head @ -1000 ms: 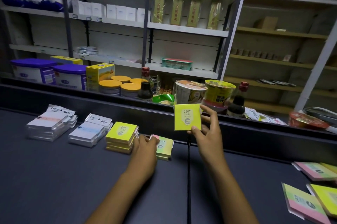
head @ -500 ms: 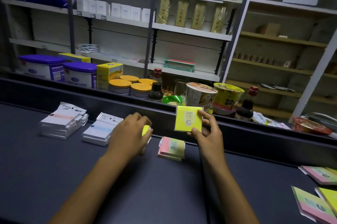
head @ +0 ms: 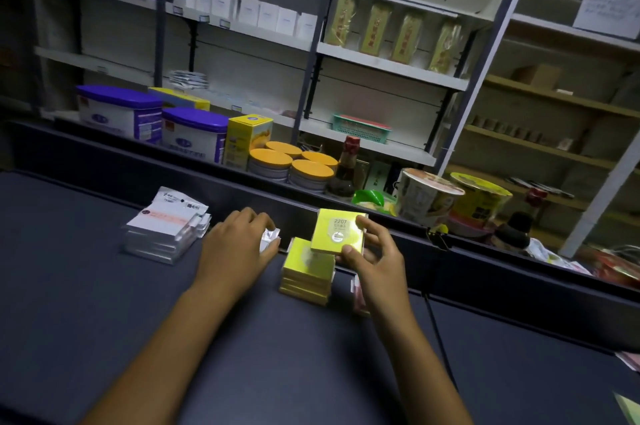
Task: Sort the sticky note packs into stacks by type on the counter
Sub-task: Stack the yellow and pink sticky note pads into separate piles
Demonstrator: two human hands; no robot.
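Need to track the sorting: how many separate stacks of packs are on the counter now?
4 visible: white stack far left, one under the left hand, yellow stack centre, pink stack mostly hidden behind the right hand.

I hold a yellow pack (head: 337, 231) of sticky notes, printed "2207" above a round silver seal, tilted up just above the yellow stack (head: 306, 274) that sits near the counter's (head: 104, 303) back edge. To the left, a stack of white packs in clear wrap (head: 166, 234) lies flat, its top pack bearing a pale pink stripe and a white header card. Another clear-wrapped pile (head: 270, 240) is mostly hidden under my left hand (head: 235, 248). A pink pack (head: 358, 296) shows only an edge behind my right wrist, just right of the yellow stack.
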